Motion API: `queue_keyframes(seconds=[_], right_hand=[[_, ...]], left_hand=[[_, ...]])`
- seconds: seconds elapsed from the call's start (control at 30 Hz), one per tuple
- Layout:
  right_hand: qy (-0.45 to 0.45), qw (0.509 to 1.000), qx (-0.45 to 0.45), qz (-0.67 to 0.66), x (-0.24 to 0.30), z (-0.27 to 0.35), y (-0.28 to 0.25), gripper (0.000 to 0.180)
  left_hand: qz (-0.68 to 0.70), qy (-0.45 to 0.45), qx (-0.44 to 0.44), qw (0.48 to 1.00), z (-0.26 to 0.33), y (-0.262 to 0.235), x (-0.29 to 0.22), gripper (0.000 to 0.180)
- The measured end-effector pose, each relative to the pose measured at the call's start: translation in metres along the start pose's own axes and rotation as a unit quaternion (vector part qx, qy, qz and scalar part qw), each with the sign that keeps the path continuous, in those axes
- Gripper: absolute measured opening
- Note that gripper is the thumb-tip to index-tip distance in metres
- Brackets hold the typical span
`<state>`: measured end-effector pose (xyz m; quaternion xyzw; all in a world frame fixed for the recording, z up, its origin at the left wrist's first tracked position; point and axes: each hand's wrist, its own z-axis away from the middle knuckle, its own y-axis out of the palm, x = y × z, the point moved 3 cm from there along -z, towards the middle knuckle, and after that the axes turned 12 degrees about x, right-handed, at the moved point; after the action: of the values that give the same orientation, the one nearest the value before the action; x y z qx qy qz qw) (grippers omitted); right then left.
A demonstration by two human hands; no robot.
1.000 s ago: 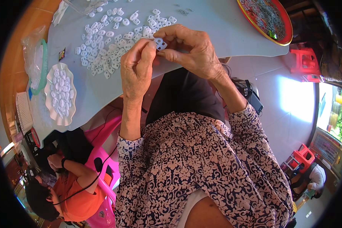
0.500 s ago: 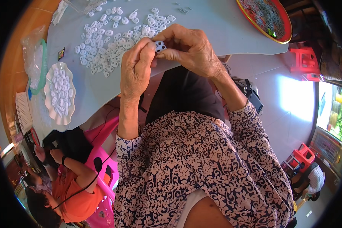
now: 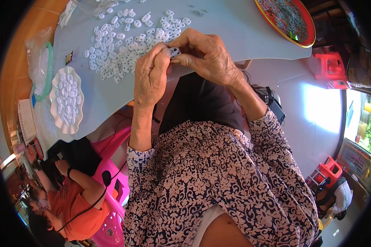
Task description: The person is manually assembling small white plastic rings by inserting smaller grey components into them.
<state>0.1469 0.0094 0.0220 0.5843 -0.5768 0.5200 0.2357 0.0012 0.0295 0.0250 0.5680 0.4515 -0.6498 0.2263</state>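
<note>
My left hand [image 3: 150,74] and my right hand [image 3: 206,57] meet at the near edge of a pale grey table [image 3: 235,33]. Between their fingertips they pinch one small white plastic piece [image 3: 174,52]. Just beyond the hands, a loose heap of the same white pieces [image 3: 127,41] is spread over the tabletop. My forearms, in patterned sleeves, rise from the lower part of the view.
A white scalloped dish [image 3: 66,100] of white pieces sits at the left. A red-rimmed round tray [image 3: 286,18] of small grey parts stands at the upper right. A person in orange [image 3: 76,201] sits lower left on a pink stool. Red stools [image 3: 329,68] stand on the floor.
Both hands stay together on the white piece; the fingers have shifted only slightly. The person at the lower left has moved their arms.
</note>
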Motion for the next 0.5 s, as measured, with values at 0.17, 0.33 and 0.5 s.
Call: queue_keyframes(seconds=[0.17, 0.33, 0.5], right_hand=[[-0.021, 0.998, -0.013, 0.052, -0.0003, -0.0006, 0.0002, 0.022], [-0.033, 0.998, -0.023, 0.057, 0.0025, -0.0011, 0.0008, 0.02], [-0.052, 0.997, -0.023, 0.052, 0.002, -0.001, -0.0016, 0.019]], left_hand=[[-0.001, 0.008, -0.008, 1.0, -0.0005, 0.0001, -0.0009, 0.025], [0.015, 0.005, 0.002, 1.0, -0.001, -0.0006, 0.0008, 0.027], [0.031, 0.0, 0.012, 0.999, -0.0012, 0.0002, -0.002, 0.029]])
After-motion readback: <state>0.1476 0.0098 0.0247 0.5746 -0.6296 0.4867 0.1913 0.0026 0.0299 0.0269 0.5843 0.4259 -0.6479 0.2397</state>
